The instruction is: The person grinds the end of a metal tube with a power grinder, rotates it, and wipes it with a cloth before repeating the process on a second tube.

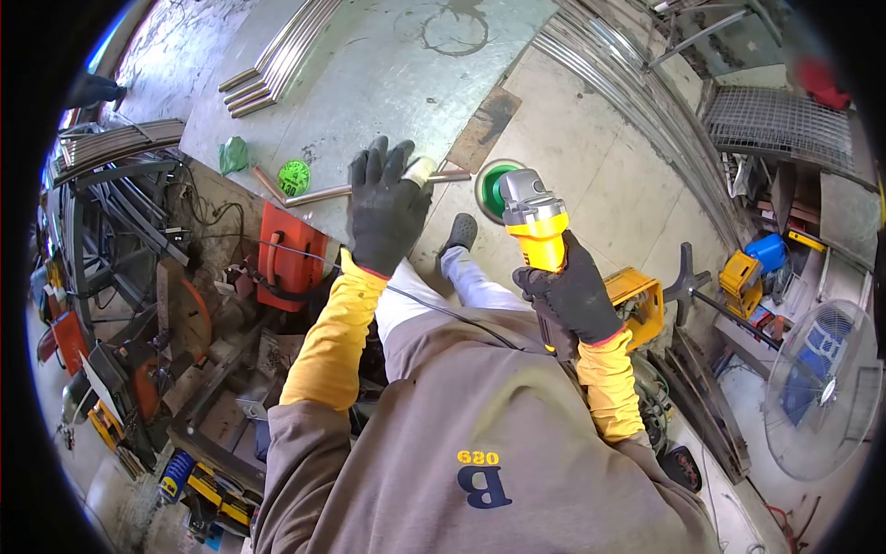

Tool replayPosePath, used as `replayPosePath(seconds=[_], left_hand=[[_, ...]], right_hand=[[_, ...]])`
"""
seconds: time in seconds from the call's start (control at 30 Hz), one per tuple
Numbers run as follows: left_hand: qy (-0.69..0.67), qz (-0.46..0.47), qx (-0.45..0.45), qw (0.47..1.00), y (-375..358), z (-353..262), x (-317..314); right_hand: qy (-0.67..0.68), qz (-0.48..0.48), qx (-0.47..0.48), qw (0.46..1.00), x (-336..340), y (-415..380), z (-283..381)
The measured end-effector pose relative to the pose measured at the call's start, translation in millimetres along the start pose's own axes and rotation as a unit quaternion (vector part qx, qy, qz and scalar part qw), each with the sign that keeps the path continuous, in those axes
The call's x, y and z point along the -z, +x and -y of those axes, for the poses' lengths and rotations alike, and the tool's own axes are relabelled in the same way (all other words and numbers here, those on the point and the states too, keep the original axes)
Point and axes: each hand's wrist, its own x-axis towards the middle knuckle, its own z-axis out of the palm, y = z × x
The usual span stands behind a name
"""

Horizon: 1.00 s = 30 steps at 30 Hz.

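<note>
Brown shirt [425, 434] fills six o'clock, nearest the camera. At two, the gloved right hand [574, 291] is wrapped round a yellow angle grinder [537, 222], its green disc [491, 187] just beside the end of a metal tube [318, 195] at eleven. The gloved left hand [383, 210] lies over that tube at the edge of the worktop [369, 92] — whether the fingers close beneath it, I cannot tell. If the disc caught the tube's end, I judge, a loosely held piece could twist or kick the grinder toward that hand — and the cable [461, 321] crossing the shirt might snag and jerk the disc off line
</note>
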Motion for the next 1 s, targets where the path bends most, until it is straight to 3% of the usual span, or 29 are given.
replayPosePath(seconds=[0.07, 0.27, 0.3, 0.43, 1.0], left_hand=[[-0.015, -0.007, -0.013, 1.000, -7.3, -2.9, -0.8], [0.102, -0.057, 0.120, 0.986, -14.7, 16.1, -7.8], [0.130, -0.008, 0.115, 0.985, -17.5, 17.9, -4.4], [0.145, 0.006, 0.137, 0.980, -24.9, 9.1, -2.8], [0.133, 0.003, 0.142, 0.981, -13.8, 14.1, -6.2]], right_hand=[[-0.004, 0.006, 0.009, 1.000, 0.6, -2.2, 0.1], [-0.051, 0.020, 0.042, 0.998, -0.8, -5.7, 2.6], [-0.051, 0.023, 0.042, 0.998, -1.9, -6.3, 2.8], [-0.069, 0.037, 0.038, 0.996, -9.1, -8.4, 3.5], [-0.163, 0.014, 0.021, 0.986, -31.6, -14.2, 32.8]])
